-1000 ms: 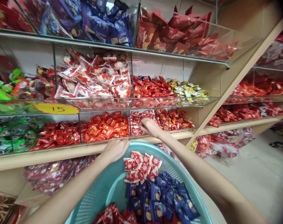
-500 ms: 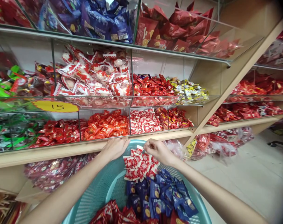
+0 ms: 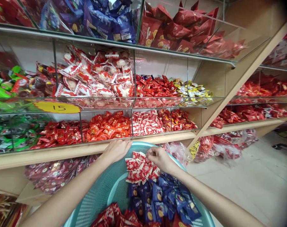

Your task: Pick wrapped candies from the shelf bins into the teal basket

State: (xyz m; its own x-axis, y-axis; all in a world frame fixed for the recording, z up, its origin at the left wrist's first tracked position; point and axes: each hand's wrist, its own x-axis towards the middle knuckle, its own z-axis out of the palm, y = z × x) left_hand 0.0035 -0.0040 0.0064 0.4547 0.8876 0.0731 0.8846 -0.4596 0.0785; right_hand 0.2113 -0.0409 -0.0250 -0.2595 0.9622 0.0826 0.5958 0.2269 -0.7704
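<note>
A teal plastic basket (image 3: 96,192) stands below the shelf edge. My left hand (image 3: 117,150) is closed over its far rim, close against the wooden ledge; the fingertips are partly hidden. My right hand (image 3: 160,157) hovers inside the basket at the far right, fingers curled into a pinch over small red-and-white candy packets (image 3: 141,168). Whether anything lies between those fingers I cannot make out. Nearer to me in the basket are blue candy packets (image 3: 158,197), and red packets (image 3: 113,217) lie at the near side.
Behind the basket, a shelf with glass dividers holds orange-red candies (image 3: 107,126), red-and-white candies (image 3: 146,122) and larger wrapped sweets (image 3: 100,75). A yellow price tag (image 3: 58,107) reads 15. The wooden ledge (image 3: 86,148) borders the rim. Bagged candies (image 3: 48,176) sit underneath.
My right hand has lowered slightly into the basket, toward the red-and-white packets. A packet that stood up near its fingers no longer shows there. My left hand has stayed in place.
</note>
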